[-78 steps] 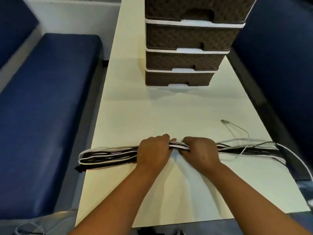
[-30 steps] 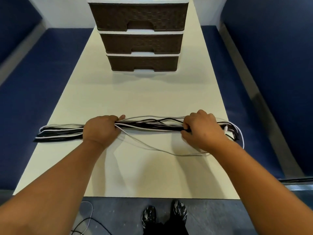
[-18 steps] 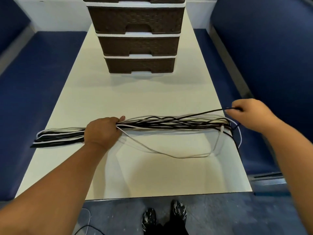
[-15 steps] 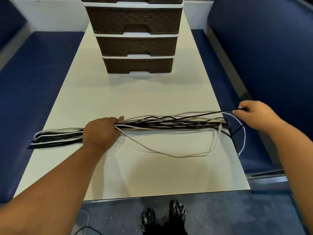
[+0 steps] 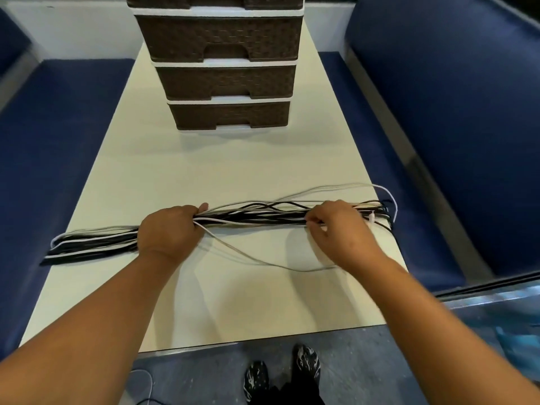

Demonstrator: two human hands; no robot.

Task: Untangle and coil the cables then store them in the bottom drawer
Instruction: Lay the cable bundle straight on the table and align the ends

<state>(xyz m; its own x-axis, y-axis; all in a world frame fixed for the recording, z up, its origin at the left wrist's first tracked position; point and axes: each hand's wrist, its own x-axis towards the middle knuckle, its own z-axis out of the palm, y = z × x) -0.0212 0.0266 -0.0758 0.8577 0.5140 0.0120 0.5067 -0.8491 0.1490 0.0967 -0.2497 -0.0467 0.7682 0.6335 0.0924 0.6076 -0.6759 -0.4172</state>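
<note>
A long bundle of black, white and grey cables (image 5: 257,216) lies across the cream table (image 5: 228,168), its folded ends reaching both side edges. My left hand (image 5: 171,230) grips the bundle left of its middle. My right hand (image 5: 340,229) is on the bundle near its right end, fingers curled and pinching strands there. One grey cable (image 5: 263,260) sags loose toward me between the hands. The brown woven drawer unit (image 5: 225,68) stands at the far end; its bottom drawer (image 5: 229,115) is shut.
Blue padded benches (image 5: 438,127) flank the table on both sides. My shoes (image 5: 305,361) show on the grey floor below the near table edge. A thin white cord (image 5: 143,384) lies on the floor at lower left.
My right hand, which had pulled a black strand out past the right table edge, has come back onto the bundle's right end. The left hand has kept its grip.
</note>
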